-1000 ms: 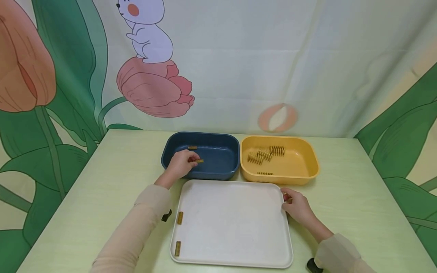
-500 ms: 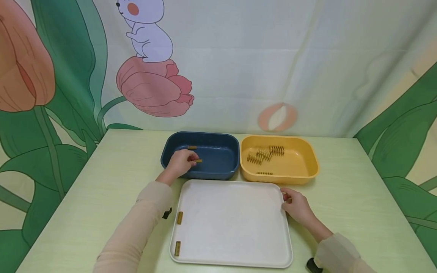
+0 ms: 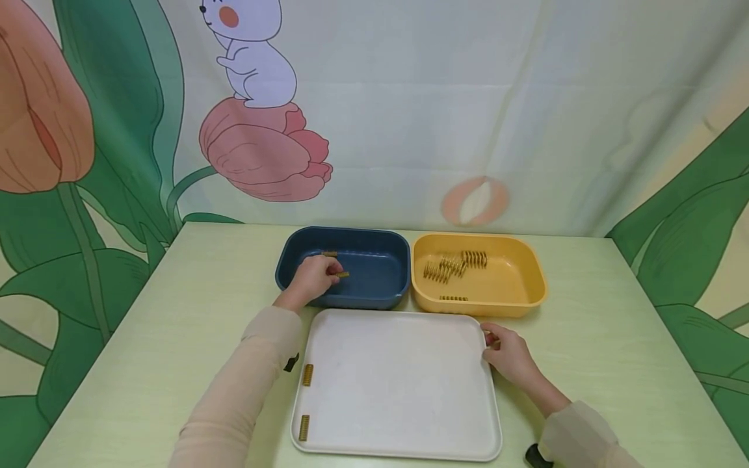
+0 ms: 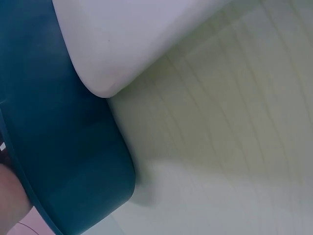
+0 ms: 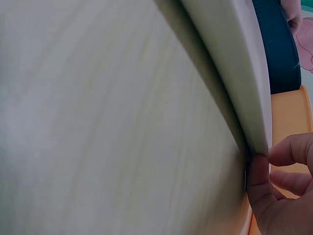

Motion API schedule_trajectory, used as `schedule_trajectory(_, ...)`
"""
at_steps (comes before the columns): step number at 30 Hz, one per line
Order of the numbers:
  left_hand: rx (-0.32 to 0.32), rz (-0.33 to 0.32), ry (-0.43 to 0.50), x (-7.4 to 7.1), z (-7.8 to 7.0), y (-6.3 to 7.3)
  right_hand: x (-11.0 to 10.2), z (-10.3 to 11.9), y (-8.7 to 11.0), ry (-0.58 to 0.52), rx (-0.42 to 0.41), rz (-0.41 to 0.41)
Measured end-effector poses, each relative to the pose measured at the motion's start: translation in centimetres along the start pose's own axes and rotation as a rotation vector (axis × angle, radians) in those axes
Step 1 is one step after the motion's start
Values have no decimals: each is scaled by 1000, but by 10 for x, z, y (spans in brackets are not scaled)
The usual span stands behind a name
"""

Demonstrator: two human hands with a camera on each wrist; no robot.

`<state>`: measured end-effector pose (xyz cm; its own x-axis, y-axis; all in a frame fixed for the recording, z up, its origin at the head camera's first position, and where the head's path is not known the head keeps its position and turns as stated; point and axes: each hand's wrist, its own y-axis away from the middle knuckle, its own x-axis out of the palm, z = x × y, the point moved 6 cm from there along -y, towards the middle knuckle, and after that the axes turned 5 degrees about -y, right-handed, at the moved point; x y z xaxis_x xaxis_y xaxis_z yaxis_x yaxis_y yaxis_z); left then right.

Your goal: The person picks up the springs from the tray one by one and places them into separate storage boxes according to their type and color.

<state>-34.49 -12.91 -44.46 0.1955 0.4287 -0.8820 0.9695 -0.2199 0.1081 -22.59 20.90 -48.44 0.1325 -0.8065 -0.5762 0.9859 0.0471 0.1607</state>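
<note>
Over the blue bin [image 3: 380,300], my left hand [image 3: 313,278] pinches a small brass coil spring [image 3: 342,274] between thumb and fingers. A second spring [image 3: 329,253] lies farther back in that bin. My right hand [image 3: 510,352] grips the white tray [image 3: 398,383] by the right edge near its far corner; in the right wrist view the thumb [image 5: 259,171] is against the tray's outer side and the fingers curl at the rim. Two springs lie along the tray's left side, an upper one [image 3: 307,375] and a lower one [image 3: 304,428]. The left wrist view barely catches the left hand [image 4: 12,198].
Right beside the blue bin stands a yellow bin [image 3: 497,286] holding several larger coil springs [image 3: 452,264]. Both bins sit just behind the tray on the pale green table [image 3: 614,338]. A printed curtain [image 3: 398,130] hangs behind the table.
The left forearm has shifted slightly right, while the left hand stays at the blue bin with the spring in its fingers. My right hand and the tray have not visibly moved.
</note>
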Motion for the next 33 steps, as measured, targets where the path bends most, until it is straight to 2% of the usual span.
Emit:
schedule_trajectory(5, -27, 28, 31, 3, 3, -4, 0, 0, 0, -4, 6, 0)
schedule_trajectory(11, -21, 55, 45, 5, 4, -6, -1, 0, 1, -7, 11, 2)
schedule_trajectory(19, -2, 96, -4, 5, 4, -5, -2, 1, 1, -3, 2, -2)
schedule_trajectory(33, -52, 160, -42, 10, 8, -7, -1, 0, 0, -10, 19, 9)
